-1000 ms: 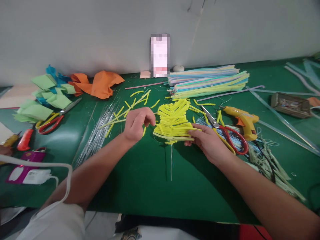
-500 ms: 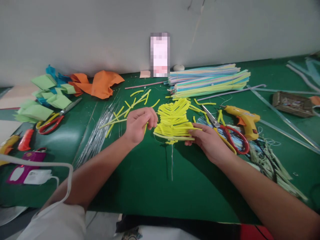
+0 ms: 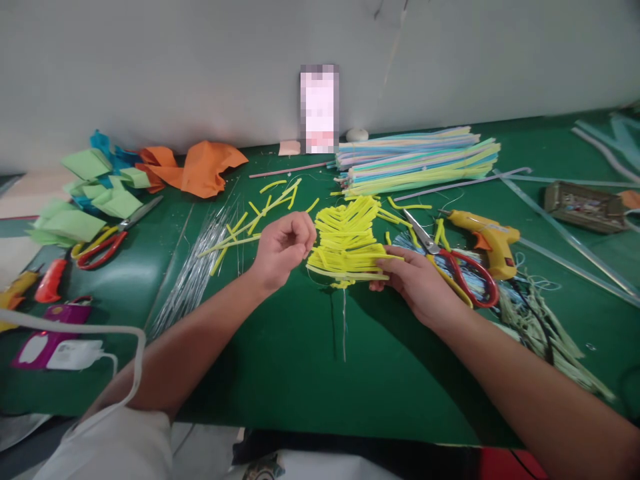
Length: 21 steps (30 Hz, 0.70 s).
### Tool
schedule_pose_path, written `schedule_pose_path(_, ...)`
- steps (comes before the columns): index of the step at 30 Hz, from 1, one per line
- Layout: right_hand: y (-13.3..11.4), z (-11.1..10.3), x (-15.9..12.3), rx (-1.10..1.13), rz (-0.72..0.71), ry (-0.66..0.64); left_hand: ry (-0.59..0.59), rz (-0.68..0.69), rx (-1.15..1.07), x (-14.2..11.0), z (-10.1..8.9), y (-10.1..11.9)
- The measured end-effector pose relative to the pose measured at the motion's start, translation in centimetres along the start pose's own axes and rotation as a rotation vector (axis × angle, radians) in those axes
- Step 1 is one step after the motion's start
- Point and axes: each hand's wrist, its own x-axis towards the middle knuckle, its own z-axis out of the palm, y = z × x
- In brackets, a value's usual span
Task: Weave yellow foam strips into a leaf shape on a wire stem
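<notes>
A leaf shape of bright yellow pipe cleaners (image 3: 347,230) is held over the green table, a thin wire stem hanging from its lower end. My right hand (image 3: 413,277) grips its lower right side, thumb on top and fingers partly hidden beneath. My left hand (image 3: 285,247) is closed by the leaf's left edge, fingers curled; what they hold, if anything, is hidden. Cut yellow pieces (image 3: 260,210) lie scattered beyond the left hand. Red-and-yellow-handled scissors (image 3: 450,263) lie just past the right hand.
Pipe cleaner bundles (image 3: 420,163) lie at the back, near a phone (image 3: 319,110) leaning on the wall. A yellow glue gun (image 3: 487,240) rests on the right. Silver wires (image 3: 195,267), a second pair of scissors (image 3: 105,243) and orange sheets (image 3: 210,170) are on the left.
My left hand has turned, its fingers curling more; the yellow strip seen beneath it earlier no longer shows. My right hand and the leaf shape have stayed in place.
</notes>
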Motion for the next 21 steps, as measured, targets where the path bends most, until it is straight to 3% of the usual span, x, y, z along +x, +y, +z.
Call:
schedule_pose_path(3,-0.1,0.1,0.0,-0.008,0.000,-0.006,-0.040,0.006,0.062,0.0,0.1,0.4)
schedule_pose_path(10,-0.3,-0.2,-0.1,-0.251,-0.038,-0.045,-0.346,0.099,0.706,-0.1,1.4,-0.1)
schedule_pose_path(15,-0.7,-0.8,-0.7,-0.544,-0.205,0.163,-0.398,0.117,0.765,-0.2,1.0,-2.2)
schedule_pose_path(21,-1.1,-1.4,-1.1,-0.777,-0.397,0.009,-0.372,0.130,0.743,-0.1,0.3,-2.7)
